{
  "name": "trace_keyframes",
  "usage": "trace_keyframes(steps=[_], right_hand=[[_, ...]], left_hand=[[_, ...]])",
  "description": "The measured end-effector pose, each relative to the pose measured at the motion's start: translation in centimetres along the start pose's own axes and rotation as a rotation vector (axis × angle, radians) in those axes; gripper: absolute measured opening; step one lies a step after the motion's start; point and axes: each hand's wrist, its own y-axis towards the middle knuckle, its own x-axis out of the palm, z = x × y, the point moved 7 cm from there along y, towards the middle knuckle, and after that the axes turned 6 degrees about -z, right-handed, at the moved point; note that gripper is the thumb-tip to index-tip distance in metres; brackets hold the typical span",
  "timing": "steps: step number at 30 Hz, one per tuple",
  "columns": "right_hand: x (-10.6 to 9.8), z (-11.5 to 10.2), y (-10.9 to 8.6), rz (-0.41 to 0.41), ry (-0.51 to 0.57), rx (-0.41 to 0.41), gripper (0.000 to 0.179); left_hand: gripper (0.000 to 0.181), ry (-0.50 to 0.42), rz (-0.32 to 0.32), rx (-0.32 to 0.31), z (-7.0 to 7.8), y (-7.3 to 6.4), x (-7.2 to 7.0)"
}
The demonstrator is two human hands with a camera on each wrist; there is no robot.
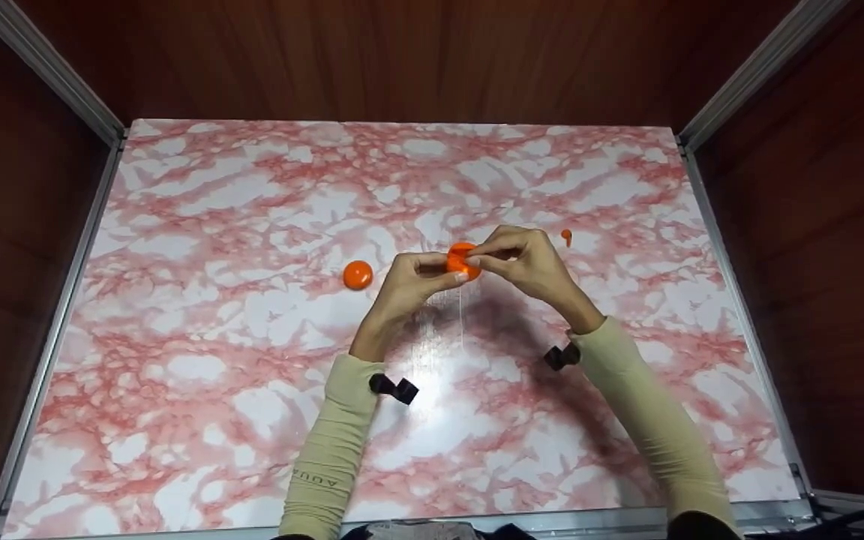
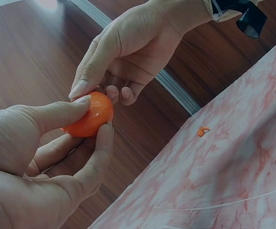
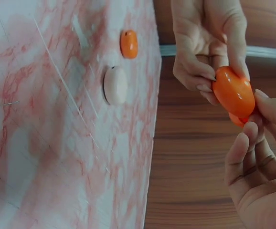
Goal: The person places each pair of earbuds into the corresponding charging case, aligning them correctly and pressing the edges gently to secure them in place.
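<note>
An orange rounded earbud case (image 1: pixel 459 271) is held up above the table, its lid apparently raised in the head view. My left hand (image 1: pixel 411 283) grips it from the left between thumb and fingers. From the other side, my right hand (image 1: pixel 528 264) pinches at its opening with thumb and fingertips. A smaller red-orange part (image 3: pixel 237 119) shows under the case by those fingertips. I cannot tell whether they also pinch an earbud inside. One orange earbud (image 1: pixel 567 238) lies on the table beyond the right hand.
A second, glossy orange rounded case (image 1: pixel 358 275) sits on the table left of the left hand. The right wrist view also shows a whitish oval case (image 3: pixel 115 86) near it. Brown wood-look panels (image 1: pixel 417 60) wall in the marbled pink-and-white table (image 1: pixel 199 390).
</note>
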Motion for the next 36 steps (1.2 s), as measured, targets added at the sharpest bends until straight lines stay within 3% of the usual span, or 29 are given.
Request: trace_keyframes(steps=[7,13,23,28,36], right_hand=[[-0.3,0.0,-0.2,0.011,0.041,0.006,0.011],[-2.0,0.1,-0.8,0.112,0.096,0.008,0.015],[-4.8,1.0,-1.9,0.226,0.02,-0.017,0.017],[-5.9,1.6,-2.3,0.256,-0.071,-0.045,0.016],[-7.8,3.2,-3.1,0.294,-0.356,-0.031,0.025]], left_hand=[[0.031,0.036,0.015,-0.002,0.0,-0.1,0.0],[0.03,0.052,0.038,-0.025,-0.2,0.0,-0.1],[0.03,0.052,0.037,-0.027,-0.3,-0.1,-0.2],[0.031,0.064,0.04,-0.033,-0.4,-0.2,-0.3],[0.031,0.068,0.038,-0.038,-0.5,-0.3,-0.4]])
